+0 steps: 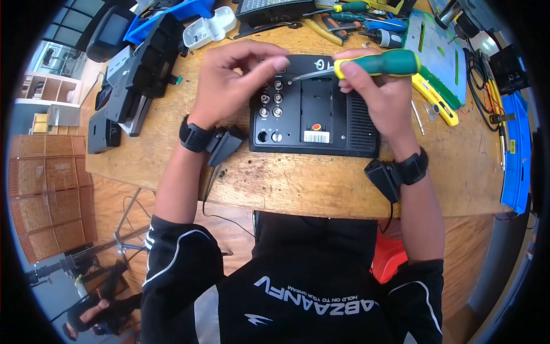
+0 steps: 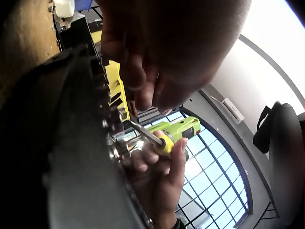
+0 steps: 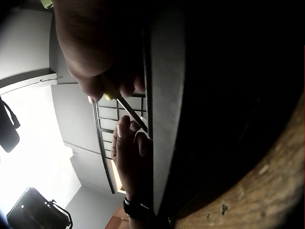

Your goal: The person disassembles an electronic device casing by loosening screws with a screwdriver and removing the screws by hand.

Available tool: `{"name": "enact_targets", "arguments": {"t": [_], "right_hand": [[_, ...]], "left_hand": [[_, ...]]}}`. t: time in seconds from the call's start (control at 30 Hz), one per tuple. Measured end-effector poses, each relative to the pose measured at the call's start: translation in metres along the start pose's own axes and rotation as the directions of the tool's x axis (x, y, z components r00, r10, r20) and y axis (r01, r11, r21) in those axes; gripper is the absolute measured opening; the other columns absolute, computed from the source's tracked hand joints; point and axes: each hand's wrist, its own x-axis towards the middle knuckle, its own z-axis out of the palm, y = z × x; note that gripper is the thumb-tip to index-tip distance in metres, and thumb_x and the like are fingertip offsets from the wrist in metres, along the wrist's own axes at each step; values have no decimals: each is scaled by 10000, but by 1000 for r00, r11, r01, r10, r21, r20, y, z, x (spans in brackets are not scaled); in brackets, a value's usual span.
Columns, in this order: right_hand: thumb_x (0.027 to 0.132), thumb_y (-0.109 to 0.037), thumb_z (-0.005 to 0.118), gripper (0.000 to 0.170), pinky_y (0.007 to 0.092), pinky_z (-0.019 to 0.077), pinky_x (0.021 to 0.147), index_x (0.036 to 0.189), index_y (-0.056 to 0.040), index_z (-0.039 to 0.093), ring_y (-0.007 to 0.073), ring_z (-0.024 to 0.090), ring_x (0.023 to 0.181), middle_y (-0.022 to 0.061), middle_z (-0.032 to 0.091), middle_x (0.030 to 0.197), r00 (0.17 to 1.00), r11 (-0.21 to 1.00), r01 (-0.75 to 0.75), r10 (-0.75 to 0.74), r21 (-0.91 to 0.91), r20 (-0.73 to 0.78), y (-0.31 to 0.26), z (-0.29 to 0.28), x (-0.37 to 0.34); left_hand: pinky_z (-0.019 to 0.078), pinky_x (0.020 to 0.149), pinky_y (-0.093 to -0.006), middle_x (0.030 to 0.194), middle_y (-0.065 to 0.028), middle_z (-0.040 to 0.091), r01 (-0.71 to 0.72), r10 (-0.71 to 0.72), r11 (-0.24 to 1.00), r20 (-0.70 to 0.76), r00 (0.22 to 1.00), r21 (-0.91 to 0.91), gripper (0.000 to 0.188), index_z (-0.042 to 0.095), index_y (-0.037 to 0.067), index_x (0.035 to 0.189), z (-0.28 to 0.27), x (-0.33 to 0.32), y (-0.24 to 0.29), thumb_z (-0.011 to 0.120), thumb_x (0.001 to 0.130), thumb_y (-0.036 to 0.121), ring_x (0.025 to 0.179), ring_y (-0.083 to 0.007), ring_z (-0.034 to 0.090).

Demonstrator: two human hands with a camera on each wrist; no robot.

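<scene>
A black device [image 1: 355, 123] with metal round connectors lies on the wooden table, back panel up. The right hand [image 1: 381, 94] grips a green and yellow screwdriver [image 1: 381, 63]; its metal shaft points left, the tip near the upper connectors. In the left wrist view the same screwdriver [image 2: 164, 144] and right hand [image 2: 159, 183] show beyond the connectors. The left hand [image 1: 229, 83] is over the device's upper left, fingers bent and thumb towards the screwdriver tip; whether it pinches something small cannot be told. In the right wrist view the left hand [image 3: 126, 157] is beside the shaft.
Black equipment [image 1: 149, 69] stands at the left, with a white container [image 1: 215, 28] behind. Pliers and screwdrivers lie at the back. A yellow cutter [image 1: 435, 100], a thin metal rod [image 1: 417, 118] and a green-edged board [image 1: 438, 51] lie at the right, near a blue tray [image 1: 515, 152].
</scene>
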Motion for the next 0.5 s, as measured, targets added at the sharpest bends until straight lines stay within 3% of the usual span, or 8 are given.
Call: {"name": "enact_targets", "arguments": {"t": [0.03,0.1,0.17,0.23,0.3,0.37,0.4,0.5], "right_hand": [[917,-185,796,227,236,542,666,1062,-13,762,90,675,741,47,744,886,1000,1000,2,-2,0,0,2,0,2],[935,-207,785,251,217,539,620,1048,15,753,90,667,693,53,721,830,988,988,40,-17,151,-153,6,-2,1],[944,-246,780,285,204,537,603,1032,23,750,92,666,677,56,713,825,978,992,37,-10,124,-210,5,-4,0],[942,-287,781,327,200,523,587,1051,19,743,87,664,674,50,705,810,962,997,-5,25,74,-273,2,-7,2],[944,-322,777,354,196,507,571,1043,16,744,84,656,663,43,697,789,956,995,4,25,98,-293,6,-9,4],[947,-322,774,348,192,491,563,1036,13,744,80,647,650,38,688,765,952,997,-10,34,81,-304,6,-9,4],[947,-322,774,348,192,491,563,1036,13,744,80,647,650,38,688,765,952,997,-14,38,81,-304,6,-9,3],[948,-324,774,346,191,485,569,1041,7,743,74,634,640,33,677,742,952,998,-19,37,63,-303,6,-8,5]], "left_hand": [[424,563,-196,785,14,724,8,-8,1000,-75,997,2,193,793,21,1034,-3,2,-7,797,914,172,636,-5,550],[460,598,-190,740,1,724,20,28,980,-238,971,200,190,796,20,1014,-16,9,-25,782,931,190,655,-25,603],[471,597,-204,741,-12,728,54,38,973,-385,922,224,204,795,25,1025,-40,14,-56,775,937,208,649,-37,605],[489,619,-217,760,-22,736,180,26,906,-477,879,382,258,788,14,1040,-64,16,-68,768,944,253,659,-47,613],[436,608,-196,741,22,682,197,37,884,-483,875,425,281,778,17,1102,-81,14,-83,741,974,265,668,-18,548],[396,576,-219,676,40,599,314,-59,758,-419,906,572,245,784,66,1124,-92,10,-94,732,963,243,624,-22,474],[359,554,-232,640,50,530,315,-75,748,-398,914,584,232,789,105,1140,-91,9,-94,722,953,225,603,-29,422],[347,551,-231,633,49,532,297,-72,784,-395,916,545,244,787,92,1141,-84,10,-90,737,944,228,599,-27,418]]}}
